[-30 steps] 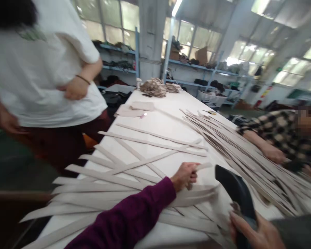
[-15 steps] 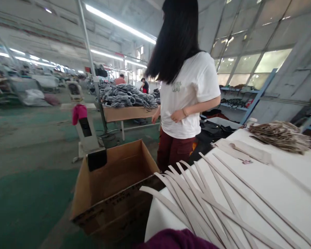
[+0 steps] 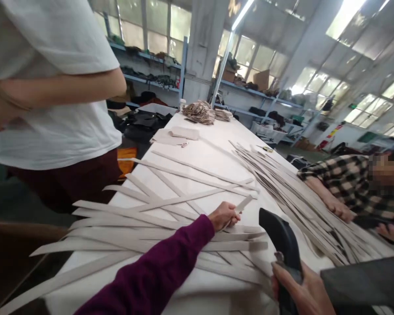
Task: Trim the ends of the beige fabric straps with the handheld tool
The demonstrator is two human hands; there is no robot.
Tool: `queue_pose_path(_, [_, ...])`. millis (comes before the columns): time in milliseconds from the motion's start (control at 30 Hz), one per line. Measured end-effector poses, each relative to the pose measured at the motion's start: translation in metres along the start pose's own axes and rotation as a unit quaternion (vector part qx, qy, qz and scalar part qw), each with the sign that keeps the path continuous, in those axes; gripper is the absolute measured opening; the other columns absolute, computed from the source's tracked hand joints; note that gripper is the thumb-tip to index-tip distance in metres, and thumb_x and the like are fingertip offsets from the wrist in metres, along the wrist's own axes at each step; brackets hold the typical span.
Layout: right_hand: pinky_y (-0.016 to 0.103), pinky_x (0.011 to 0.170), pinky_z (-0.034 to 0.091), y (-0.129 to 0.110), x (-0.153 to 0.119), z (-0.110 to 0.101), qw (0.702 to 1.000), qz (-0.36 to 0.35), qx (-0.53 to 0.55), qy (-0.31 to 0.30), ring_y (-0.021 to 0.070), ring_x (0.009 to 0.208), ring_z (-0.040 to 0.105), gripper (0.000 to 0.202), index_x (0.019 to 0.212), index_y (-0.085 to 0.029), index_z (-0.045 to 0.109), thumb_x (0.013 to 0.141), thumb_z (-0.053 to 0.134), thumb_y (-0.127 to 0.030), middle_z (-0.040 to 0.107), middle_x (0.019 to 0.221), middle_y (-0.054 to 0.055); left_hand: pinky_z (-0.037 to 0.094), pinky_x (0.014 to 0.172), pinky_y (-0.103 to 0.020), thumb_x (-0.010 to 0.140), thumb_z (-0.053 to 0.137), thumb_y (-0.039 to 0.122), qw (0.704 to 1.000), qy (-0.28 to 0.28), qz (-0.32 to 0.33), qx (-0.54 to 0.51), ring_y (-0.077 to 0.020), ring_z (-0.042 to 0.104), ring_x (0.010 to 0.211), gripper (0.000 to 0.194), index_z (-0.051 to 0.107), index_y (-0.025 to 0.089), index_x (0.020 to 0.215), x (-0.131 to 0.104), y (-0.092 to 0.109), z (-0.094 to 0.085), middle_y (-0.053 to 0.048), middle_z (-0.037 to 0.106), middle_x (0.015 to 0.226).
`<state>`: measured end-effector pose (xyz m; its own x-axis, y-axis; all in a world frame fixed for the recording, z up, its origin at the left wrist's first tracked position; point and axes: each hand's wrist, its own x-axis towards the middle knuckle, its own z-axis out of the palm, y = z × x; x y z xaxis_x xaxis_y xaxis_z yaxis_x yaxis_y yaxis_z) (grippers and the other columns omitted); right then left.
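Observation:
My left hand (image 3: pixel 223 216), in a purple sleeve, pinches the end of a beige strip (image 3: pixel 244 203) above the white table (image 3: pixel 213 153). Under and around it lie several long beige strips (image 3: pixel 118 212), fanned out over the left table edge. At the lower right, my right hand (image 3: pixel 304 284) is wrapped round a curved black object (image 3: pixel 282 240), with a small metal part near the thumb. What the black object is cannot be made out.
A person in a white shirt (image 3: pixel 62 57) stands close at the left. At the right, a person in a checked shirt (image 3: pixel 344 175) leans by a long bundle of strips (image 3: pixel 279 188). Folded fabric pieces (image 3: pixel 198 112) lie at the table's far end; shelves (image 3: pixel 249 89) stand behind.
The view has swung right, away from the open cardboard box and toward the table. Both my hands, the black object and the person in the checked shirt have come into view.

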<state>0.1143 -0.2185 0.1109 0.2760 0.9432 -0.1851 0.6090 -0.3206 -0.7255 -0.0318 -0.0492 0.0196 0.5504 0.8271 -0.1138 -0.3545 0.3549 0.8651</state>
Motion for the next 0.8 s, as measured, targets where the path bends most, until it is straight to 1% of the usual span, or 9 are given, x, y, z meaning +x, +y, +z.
queue_pose_path(133, [0.023,0.044,0.039,-0.017,0.004,0.012,1.000,0.006,0.009,0.011,0.0139,0.042,0.051,0.025,0.062,-0.019,0.049,0.073,0.052,-0.042,0.054,0.043,-0.002,0.020,0.036,-0.018,0.051,0.053,0.011,1.000,-0.029,-0.001,-0.007,-0.0035,0.033,0.033,0.010,0.056,0.009,0.061,-0.003,-0.001,-0.005,0.003,0.044,0.042])
queue_pose_path(233, [0.022,0.042,0.039,-0.021,0.004,0.017,0.999,0.007,0.025,-0.032,0.0127,0.042,0.049,0.022,0.065,-0.019,0.048,0.075,0.050,-0.038,0.054,0.044,-0.003,0.019,0.037,-0.018,0.056,0.055,0.014,0.998,-0.059,0.008,0.000,-0.0034,0.032,0.034,0.010,0.058,0.008,0.063,-0.005,-0.003,-0.003,0.003,0.043,0.042])
queue_pose_path(300, [0.021,0.041,0.038,-0.023,0.006,0.021,0.998,0.000,0.044,-0.055,0.0119,0.041,0.048,0.019,0.066,-0.019,0.046,0.075,0.049,-0.036,0.053,0.044,-0.004,0.021,0.038,-0.018,0.057,0.055,0.016,0.997,-0.073,0.022,-0.010,-0.0029,0.033,0.036,0.018,0.060,0.008,0.073,-0.005,-0.002,-0.002,0.002,0.048,0.049])
queue_pose_path(400, [0.021,0.038,0.037,-0.026,0.016,0.024,0.996,0.000,0.065,-0.058,0.0114,0.038,0.046,0.017,0.065,-0.020,0.043,0.073,0.049,-0.033,0.050,0.042,-0.005,0.024,0.040,-0.017,0.057,0.055,0.014,0.996,-0.079,0.029,-0.023,-0.0020,0.034,0.039,0.037,0.060,0.011,0.094,-0.006,-0.001,-0.002,0.000,0.054,0.061])
queue_pose_path(500, [0.021,0.038,0.038,-0.027,0.031,0.021,0.996,-0.007,0.080,-0.048,0.0122,0.039,0.048,0.014,0.065,-0.019,0.045,0.071,0.050,-0.030,0.051,0.042,-0.005,0.021,0.038,-0.016,0.056,0.051,0.013,0.996,-0.085,0.010,0.000,-0.0018,0.031,0.038,0.040,0.060,0.011,0.095,-0.007,-0.001,-0.001,0.002,0.051,0.059])
queue_pose_path(633, [0.021,0.041,0.040,-0.023,0.035,0.013,0.995,-0.039,0.088,0.000,0.0130,0.043,0.052,0.015,0.074,-0.016,0.052,0.072,0.049,-0.031,0.054,0.048,-0.003,0.022,0.036,-0.017,0.059,0.049,0.017,0.994,-0.089,-0.006,0.068,-0.0033,0.032,0.036,0.026,0.059,0.011,0.082,-0.010,-0.001,0.010,0.003,0.047,0.052])
queue_pose_path(700, [0.021,0.046,0.043,-0.018,0.032,0.015,0.996,-0.044,0.075,0.032,0.0151,0.051,0.057,0.019,0.082,-0.016,0.056,0.071,0.051,-0.030,0.060,0.057,0.000,0.023,0.037,-0.016,0.064,0.052,0.024,0.994,-0.070,0.000,0.084,-0.0038,0.034,0.038,0.027,0.058,0.013,0.088,-0.010,0.001,0.017,0.002,0.049,0.057])
queue_pose_path(733, [0.022,0.050,0.045,-0.015,0.031,0.017,0.995,-0.034,0.068,0.063,0.0166,0.057,0.060,0.020,0.084,-0.016,0.058,0.069,0.052,-0.028,0.063,0.063,0.001,0.023,0.037,-0.016,0.068,0.053,0.030,0.994,-0.060,0.006,0.086,-0.0035,0.033,0.038,0.027,0.058,0.014,0.088,-0.009,0.002,0.019,0.003,0.047,0.056])
queue_pose_path(800, [0.023,0.059,0.048,-0.009,0.031,0.024,0.991,-0.017,0.047,0.126,0.0201,0.069,0.063,0.023,0.087,-0.018,0.060,0.066,0.054,-0.024,0.066,0.076,0.003,0.022,0.039,-0.015,0.071,0.054,0.041,0.994,-0.038,0.047,0.086,-0.0027,0.033,0.042,0.030,0.059,0.013,0.082,-0.005,0.005,0.022,0.003,0.044,0.057])
